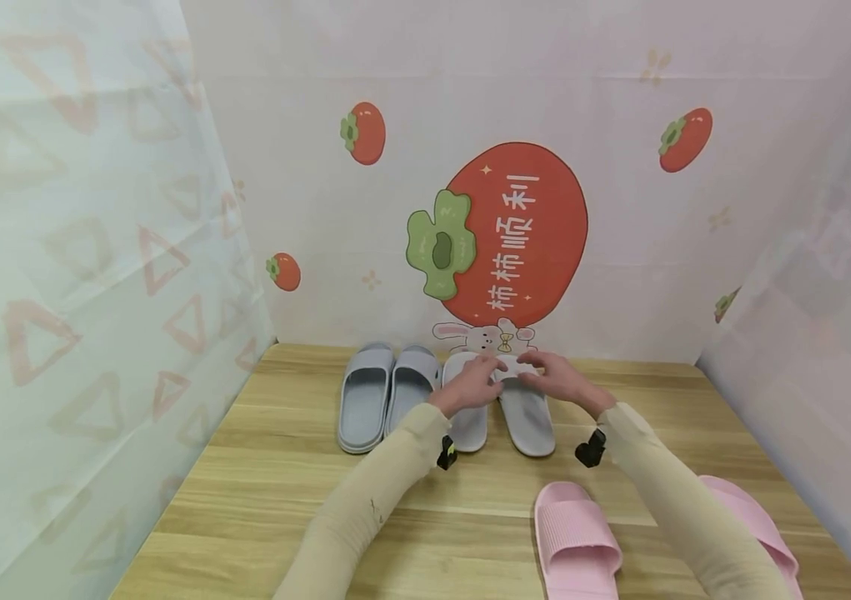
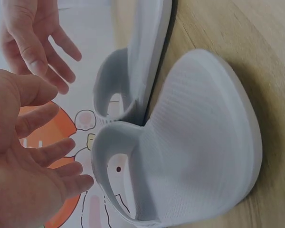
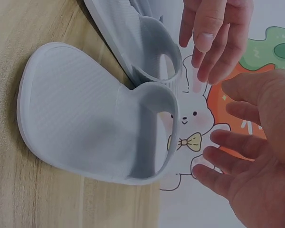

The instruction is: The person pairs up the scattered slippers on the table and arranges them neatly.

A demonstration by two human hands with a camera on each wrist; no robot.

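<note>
A pair of light grey slippers stands against the back wall, the left slipper (image 1: 469, 428) and the right slipper (image 1: 528, 421), toes toward the wall. Over the left one hovers my left hand (image 1: 476, 385), fingers spread and loosely bent, holding nothing. My right hand (image 1: 560, 379) hangs over the right one in the same way, its fingers toward the left hand. In the wrist views a gap shows between each hand and the straps; the left slipper's strap (image 2: 115, 142) and the right slipper's strap (image 3: 164, 128) are untouched.
Bluish-grey slippers (image 1: 365, 408) stand side by side to the left. Nearer on the right lie a pink slipper (image 1: 578, 542) and another pink slipper (image 1: 751, 521), the latter partly behind the right sleeve. White printed cloth walls (image 1: 305, 192) enclose the wooden floor (image 1: 260, 500).
</note>
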